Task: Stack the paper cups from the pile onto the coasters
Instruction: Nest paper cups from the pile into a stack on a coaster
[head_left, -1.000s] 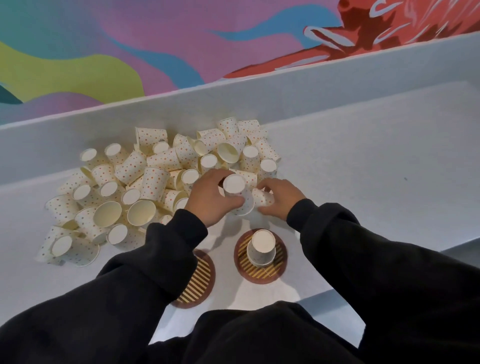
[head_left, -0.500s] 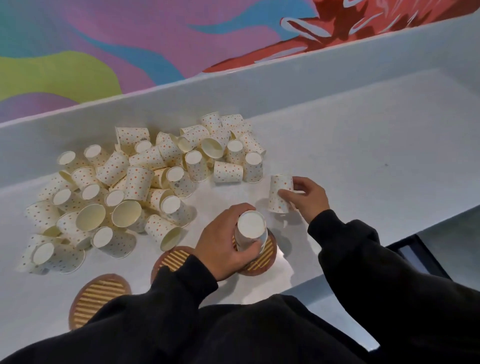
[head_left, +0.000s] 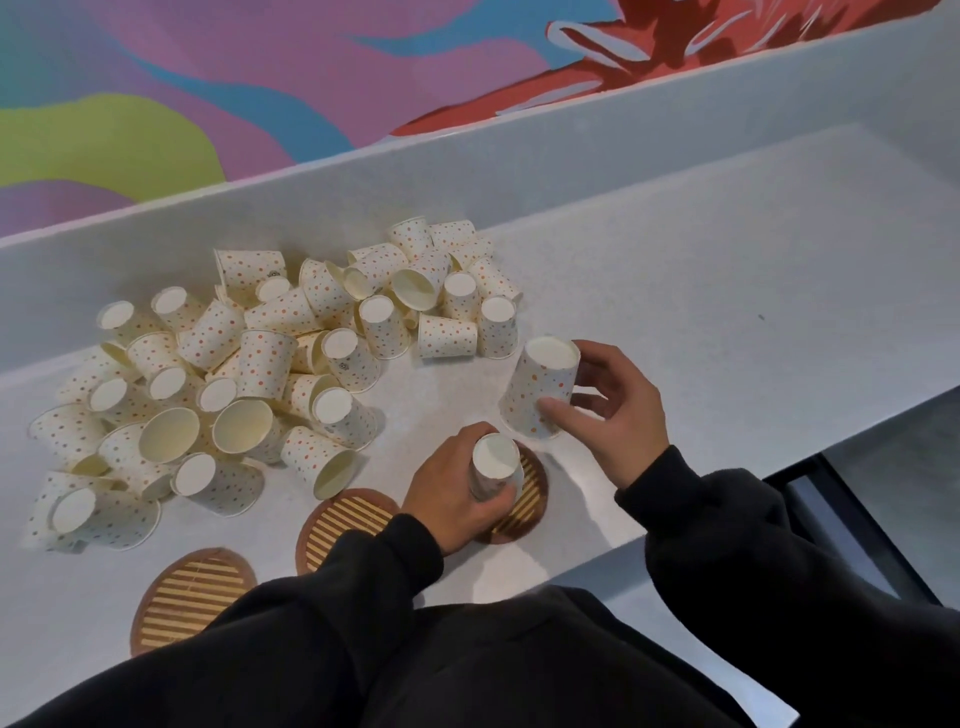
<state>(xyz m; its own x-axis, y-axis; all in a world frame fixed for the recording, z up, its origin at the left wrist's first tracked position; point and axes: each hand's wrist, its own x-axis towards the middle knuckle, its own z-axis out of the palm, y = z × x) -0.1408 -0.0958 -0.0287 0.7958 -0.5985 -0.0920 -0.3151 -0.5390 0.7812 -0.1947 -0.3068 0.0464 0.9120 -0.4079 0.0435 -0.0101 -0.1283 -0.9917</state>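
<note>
A pile of dotted paper cups (head_left: 270, 358) lies on the white counter at the left. Three round striped coasters sit near the front edge: the left coaster (head_left: 192, 597), the middle coaster (head_left: 345, 519) and the right coaster (head_left: 527, 499). My left hand (head_left: 452, 493) grips an upside-down cup stack (head_left: 496, 465) standing on the right coaster. My right hand (head_left: 608, 410) holds another upside-down cup (head_left: 540, 387), tilted, just above and to the right of that stack.
A low white wall (head_left: 467, 171) runs behind the counter, with a colourful mural above it. The counter's front edge (head_left: 779, 447) drops off to a dark floor at the right. My black sleeves (head_left: 363, 623) cover the near foreground.
My right hand has lifted its cup off the counter and brought it closer to the stack. My left hand stays on the stack on the right coaster.
</note>
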